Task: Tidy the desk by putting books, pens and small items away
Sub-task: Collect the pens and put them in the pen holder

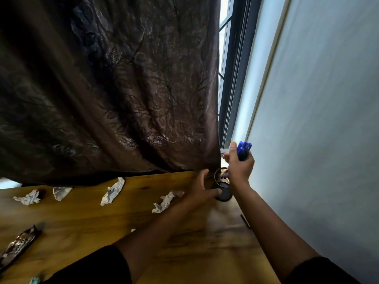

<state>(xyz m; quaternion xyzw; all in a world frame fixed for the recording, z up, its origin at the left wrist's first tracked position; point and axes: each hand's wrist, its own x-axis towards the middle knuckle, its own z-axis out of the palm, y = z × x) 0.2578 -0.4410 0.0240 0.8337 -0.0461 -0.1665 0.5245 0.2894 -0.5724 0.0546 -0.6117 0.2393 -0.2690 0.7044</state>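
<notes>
1. Pens [244,150]: you've got a bunch of blue ones gripped in your right hand [240,165], caps up, held above the black mesh cup [222,187] at the far right corner of the bench [82,222].
2. Your left hand [202,190] is at the cup's near side, thumb against its wall and fingers spread up toward the rim. It looks like a steadying hold, not a full wrap.
3. The cup sits just in front of the brown curtain [112,89], close to the wall [317,119]. Something dark shows inside it, too small to name.
4. Step in hand, as I read it: dropping the pens into the cup. They're above the rim, not yet inside.
5. Next move calls for you to line the lower ends over the opening, lower them in, then let go. Keep the left hand bracing so the light cup doesn't tip or skid.
6. Watch the spread: a fistful can catch the rim if the ends fan out.
7. Plenty left after this. Four crumpled paper scraps [112,191] lie in a row along the far side of the bench, the nearest just beside your left wrist.
8. A patterned pouch [18,247] lies at the near left edge, and a thin dark pen-like thing [245,220] lies by the right edge, between your right forearm and the wall.
</notes>
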